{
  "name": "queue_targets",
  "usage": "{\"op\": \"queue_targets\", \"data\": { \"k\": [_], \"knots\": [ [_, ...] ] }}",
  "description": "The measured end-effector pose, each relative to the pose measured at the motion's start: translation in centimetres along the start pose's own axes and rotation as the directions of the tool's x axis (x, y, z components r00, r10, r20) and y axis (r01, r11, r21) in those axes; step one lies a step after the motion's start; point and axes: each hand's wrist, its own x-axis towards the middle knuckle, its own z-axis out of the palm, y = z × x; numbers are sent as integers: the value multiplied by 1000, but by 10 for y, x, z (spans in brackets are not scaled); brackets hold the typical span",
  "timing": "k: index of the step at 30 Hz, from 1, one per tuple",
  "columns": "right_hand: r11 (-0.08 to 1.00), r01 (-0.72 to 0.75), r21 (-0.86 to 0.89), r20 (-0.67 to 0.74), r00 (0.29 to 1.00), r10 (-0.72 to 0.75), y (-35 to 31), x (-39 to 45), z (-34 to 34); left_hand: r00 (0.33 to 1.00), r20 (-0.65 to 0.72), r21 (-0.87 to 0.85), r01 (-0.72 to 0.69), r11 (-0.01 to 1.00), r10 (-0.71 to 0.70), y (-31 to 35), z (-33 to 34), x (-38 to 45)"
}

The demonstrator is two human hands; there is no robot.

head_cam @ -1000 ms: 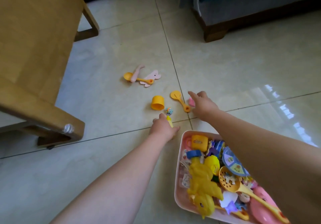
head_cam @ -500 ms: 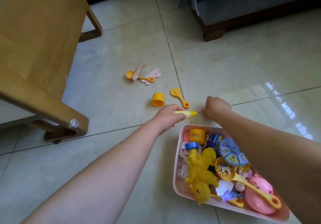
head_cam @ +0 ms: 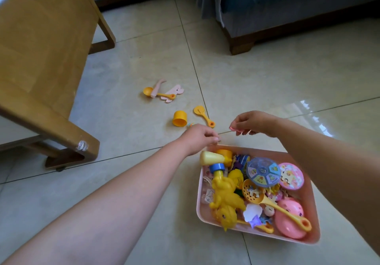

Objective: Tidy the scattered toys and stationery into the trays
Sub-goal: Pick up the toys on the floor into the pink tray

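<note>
A pink rectangular plastic tray (head_cam: pixel 308 194) is sitting on the glossy beige tiled floor (head_cam: pixel 267 79), packed with toys. The left hand (head_cam: pixel 200 139) is being held over the tray's far left corner, fingers curled downward with the tips close together; whether anything is pinched cannot be told. A pale yellow cone-shaped toy piece (head_cam: pixel 211 158) is lying just below that hand at the tray's far edge, touching a small orange cup (head_cam: pixel 225 153) in the tray.

The right hand (head_cam: pixel 251 123) is being held above the floor just beyond the tray, fingers curled round a small pink flat piece (head_cam: pixel 234 129), of which only an edge is showing.

Inside the tray, a yellow plastic dinosaur figure (head_cam: pixel 224 201) is lying along the left side, a blue round sectioned disc (head_cam: pixel 263 171) and a pink round printed lid (head_cam: pixel 291 175) are resting toward the far end, a yellow slotted toy ladle (head_cam: pixel 273 205) is lying diagonally, and a pink pig-shaped toy (head_cam: pixel 289 219) is sitting at the near right.

On the floor beyond the hands, an orange plastic cup on its side (head_cam: pixel 180 118) and a short orange toy spoon (head_cam: pixel 203 116) are lying near each other. Farther out, an orange toy scoop (head_cam: pixel 156 93) is lying across pale pink flat toy pieces (head_cam: pixel 170 95). A light wooden table leg frame (head_cam: pixel 51 79) is standing at left and a grey sofa base (head_cam: pixel 287 22) at the top.
</note>
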Motion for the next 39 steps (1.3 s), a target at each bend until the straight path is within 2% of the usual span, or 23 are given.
{"op": "queue_targets", "data": {
  "k": [3, 5, 8, 10, 11, 13, 15, 19, 23, 26, 29, 31, 32, 35, 37, 39],
  "knots": [
    [990, -35, -138, 141, 989, 54, 5, -16, 1, 996, -82, 160, 43, 986, -30, 4, 7, 10],
    [981, -52, -189, 102, 992, 72, 11, -22, 3, 997, -44, 273, 74, 959, -65, 6, 12, 13],
    [982, -58, -180, 6, 998, 60, 22, -25, 3, 995, 45, 529, 51, 847, -89, 9, 19, 16],
    [965, -85, -246, 88, 990, 110, 27, -27, 4, 993, 58, 656, 42, 753, -105, 10, 22, 17],
    [939, -92, -331, 120, 983, 139, 28, -27, 4, 992, 46, 691, 54, 721, -119, 10, 23, 17],
    [868, -89, -488, 83, 986, 147, 28, -26, 6, 988, 6, 711, 106, 695, -157, 8, 25, 16],
    [856, -75, -512, 2, 996, 89, 21, -22, 11, 985, -40, 711, 145, 688, -167, 3, 23, 10],
    [924, -42, -380, -93, 996, 7, -4, -9, 37, 968, -146, 701, 245, 670, -202, -22, 5, -3],
    [959, 9, -284, -122, 991, -46, -42, 21, 80, 887, -331, 574, 459, 678, -320, -61, -37, -23],
    [984, -10, -177, -146, 989, -16, -68, 42, 114, 768, -456, 317, 613, 724, -450, -89, -64, -32],
    [998, -61, -33, -219, 974, 53, -87, 53, 142, 685, -498, 40, 631, 775, -531, -104, -81, -36],
    [993, -114, 30, -244, 963, 118, -98, 57, 157, 693, -500, -62, 570, 820, -520, -110, -88, -42],
    [991, -134, -16, -250, 960, 125, -103, 60, 162, 716, -493, -69, 534, 843, -494, -111, -90, -44],
    [986, -164, -12, -275, 949, 155, -111, 61, 173, 786, -455, 8, 474, 880, -419, -117, -91, -47],
    [973, -127, 190, -215, 962, 167, -111, 66, 178, 805, -443, 91, 479, 873, -396, -116, -90, -47],
    [885, -89, 456, -186, 963, 193, -111, 61, 173, 786, -465, 105, 506, 856, -408, -115, -90, -43]
  ]
}}
